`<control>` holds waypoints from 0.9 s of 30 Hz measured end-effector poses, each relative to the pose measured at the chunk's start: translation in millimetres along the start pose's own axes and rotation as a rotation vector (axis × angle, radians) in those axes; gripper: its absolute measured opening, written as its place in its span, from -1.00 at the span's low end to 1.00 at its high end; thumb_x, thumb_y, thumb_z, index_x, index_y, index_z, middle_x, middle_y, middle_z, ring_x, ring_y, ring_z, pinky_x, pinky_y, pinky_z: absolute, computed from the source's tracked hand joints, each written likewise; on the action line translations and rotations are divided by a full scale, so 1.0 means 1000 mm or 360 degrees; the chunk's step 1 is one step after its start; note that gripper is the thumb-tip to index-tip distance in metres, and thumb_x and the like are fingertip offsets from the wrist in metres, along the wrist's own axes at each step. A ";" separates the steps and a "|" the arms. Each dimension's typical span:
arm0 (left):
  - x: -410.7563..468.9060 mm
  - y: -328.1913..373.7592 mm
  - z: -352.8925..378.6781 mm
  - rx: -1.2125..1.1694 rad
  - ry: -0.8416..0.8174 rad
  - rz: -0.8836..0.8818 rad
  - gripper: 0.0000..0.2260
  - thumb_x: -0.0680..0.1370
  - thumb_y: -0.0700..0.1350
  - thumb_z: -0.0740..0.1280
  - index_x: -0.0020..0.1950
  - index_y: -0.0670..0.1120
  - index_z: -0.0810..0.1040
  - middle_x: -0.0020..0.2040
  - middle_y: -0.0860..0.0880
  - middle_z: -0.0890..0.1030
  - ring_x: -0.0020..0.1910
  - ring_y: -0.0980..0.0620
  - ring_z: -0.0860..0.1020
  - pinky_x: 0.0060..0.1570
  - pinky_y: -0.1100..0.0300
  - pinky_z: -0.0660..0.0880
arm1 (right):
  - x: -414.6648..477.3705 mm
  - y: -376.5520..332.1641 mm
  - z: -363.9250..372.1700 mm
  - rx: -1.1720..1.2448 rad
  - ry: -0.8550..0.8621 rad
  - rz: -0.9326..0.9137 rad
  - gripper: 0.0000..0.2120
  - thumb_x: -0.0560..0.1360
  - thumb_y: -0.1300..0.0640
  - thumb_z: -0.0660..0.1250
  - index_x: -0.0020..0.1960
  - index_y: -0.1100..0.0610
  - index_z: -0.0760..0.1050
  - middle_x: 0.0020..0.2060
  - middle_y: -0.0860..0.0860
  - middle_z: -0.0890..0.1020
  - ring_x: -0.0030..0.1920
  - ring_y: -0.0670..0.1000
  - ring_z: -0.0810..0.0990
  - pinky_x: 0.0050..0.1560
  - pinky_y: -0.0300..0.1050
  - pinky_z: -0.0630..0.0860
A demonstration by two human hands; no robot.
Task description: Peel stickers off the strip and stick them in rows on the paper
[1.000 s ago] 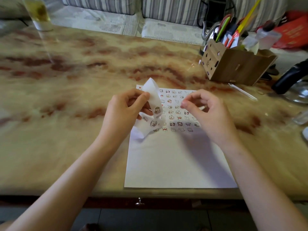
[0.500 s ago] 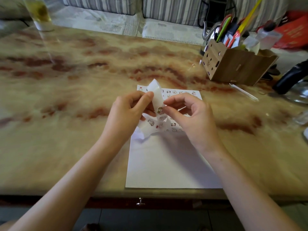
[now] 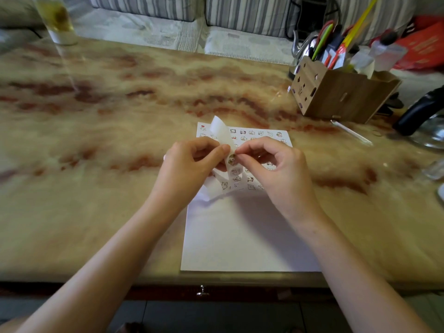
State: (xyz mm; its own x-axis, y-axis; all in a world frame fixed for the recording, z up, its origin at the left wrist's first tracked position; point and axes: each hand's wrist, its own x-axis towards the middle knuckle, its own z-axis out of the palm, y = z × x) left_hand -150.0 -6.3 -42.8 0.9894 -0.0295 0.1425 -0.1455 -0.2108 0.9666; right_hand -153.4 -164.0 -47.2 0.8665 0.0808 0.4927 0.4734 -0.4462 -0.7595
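A white paper [image 3: 245,236] lies on the marble table near its front edge, its far half covered with rows of small cartoon stickers [image 3: 260,133]. My left hand [image 3: 189,164] pinches a curled white sticker strip [image 3: 222,135] above the paper. My right hand [image 3: 276,169] has thumb and forefinger pinched at a sticker on the strip [image 3: 231,159], right beside my left thumb. Whether the sticker is lifted off the strip is too small to tell. Both hands hide the middle sticker rows.
A wooden organiser box [image 3: 341,97] with pens and scissors stands at the back right. A thin stick [image 3: 350,132] lies in front of it, a black object [image 3: 418,111] and glassware at the far right. A glass [image 3: 56,20] stands at the back left.
My right hand moved left from over the sticker rows to the strip and pinched at a sticker. The left hand kept holding the strip in about the same place.
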 end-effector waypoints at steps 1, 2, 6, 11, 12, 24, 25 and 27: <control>0.000 0.000 0.000 -0.0003 0.0006 0.0003 -0.86 0.54 -0.14 0.35 -0.10 -0.17 0.67 -0.27 0.02 0.70 -0.32 0.22 0.62 -0.31 0.45 0.44 | 0.000 0.000 0.000 0.0003 -0.0002 -0.0005 -0.94 0.43 0.27 0.44 -0.11 0.16 0.63 -0.25 -0.05 0.66 -0.23 -0.14 0.60 -0.11 -0.30 0.52; 0.000 0.000 0.000 -0.0005 0.0009 0.0003 -0.86 0.54 -0.14 0.34 -0.10 -0.16 0.67 -0.28 0.02 0.69 -0.32 0.22 0.62 -0.31 0.45 0.43 | 0.000 0.000 0.000 0.0015 0.0001 0.0000 -0.93 0.43 0.27 0.44 -0.10 0.16 0.63 -0.25 -0.05 0.66 -0.23 -0.13 0.60 -0.10 -0.29 0.52; 0.000 0.000 0.001 0.0011 -0.0020 -0.0009 -0.83 0.56 -0.11 0.32 -0.12 -0.13 0.68 -0.28 0.02 0.70 -0.30 0.21 0.63 -0.30 0.45 0.44 | 0.000 0.001 0.000 0.0071 0.0023 0.0063 -0.93 0.43 0.27 0.45 -0.10 0.14 0.63 -0.25 -0.07 0.67 -0.23 -0.15 0.61 -0.09 -0.30 0.52; 0.000 0.000 0.000 -0.0008 -0.0036 -0.0020 -0.83 0.56 -0.12 0.32 -0.12 -0.13 0.68 -0.27 0.01 0.70 -0.28 0.20 0.63 -0.30 0.44 0.44 | 0.000 0.001 0.000 0.0034 0.0020 0.0044 -0.93 0.44 0.26 0.44 -0.09 0.15 0.63 -0.24 -0.06 0.66 -0.22 -0.13 0.60 -0.09 -0.28 0.52; 0.000 0.000 0.000 -0.0011 -0.0033 -0.0020 -0.84 0.55 -0.12 0.33 -0.11 -0.14 0.68 -0.27 0.00 0.70 -0.29 0.19 0.63 -0.30 0.44 0.44 | 0.000 0.001 0.001 0.0025 0.0020 0.0035 -0.94 0.44 0.26 0.44 -0.09 0.15 0.62 -0.24 -0.05 0.66 -0.22 -0.12 0.60 -0.10 -0.28 0.52; 0.001 -0.001 0.000 0.0047 -0.0003 -0.0041 -0.83 0.55 -0.10 0.33 -0.14 -0.13 0.67 -0.28 -0.04 0.69 -0.30 0.18 0.61 -0.27 0.39 0.47 | -0.002 -0.002 0.000 -0.0229 -0.0055 -0.0121 -0.98 0.48 0.16 0.36 -0.11 0.10 0.54 -0.14 -0.12 0.52 -0.20 -0.01 0.49 -0.15 -0.11 0.47; 0.000 0.000 0.000 0.0054 0.0003 -0.0043 -0.82 0.55 -0.10 0.33 -0.14 -0.13 0.67 -0.28 -0.04 0.69 -0.32 0.19 0.59 -0.28 0.39 0.48 | -0.002 -0.003 -0.001 -0.0216 -0.0069 -0.0120 -0.98 0.48 0.16 0.36 -0.12 0.10 0.54 -0.14 -0.12 0.51 -0.19 -0.01 0.49 -0.13 -0.12 0.47; 0.001 -0.001 -0.001 0.0076 0.0024 -0.0047 -0.82 0.55 -0.09 0.33 -0.14 -0.13 0.67 -0.29 -0.02 0.69 -0.32 0.21 0.59 -0.27 0.39 0.49 | -0.003 -0.007 -0.004 -0.0144 -0.0091 -0.0093 -0.96 0.49 0.19 0.36 -0.13 0.09 0.52 -0.15 -0.13 0.51 -0.19 -0.06 0.48 -0.10 -0.20 0.44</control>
State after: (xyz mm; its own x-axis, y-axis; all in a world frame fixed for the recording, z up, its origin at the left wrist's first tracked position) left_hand -149.3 -5.6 -43.2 0.9931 -0.0080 0.1174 -0.1155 -0.2577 0.9593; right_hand -160.2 -164.6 -41.8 0.8467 0.1585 0.5079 0.5093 -0.5177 -0.6874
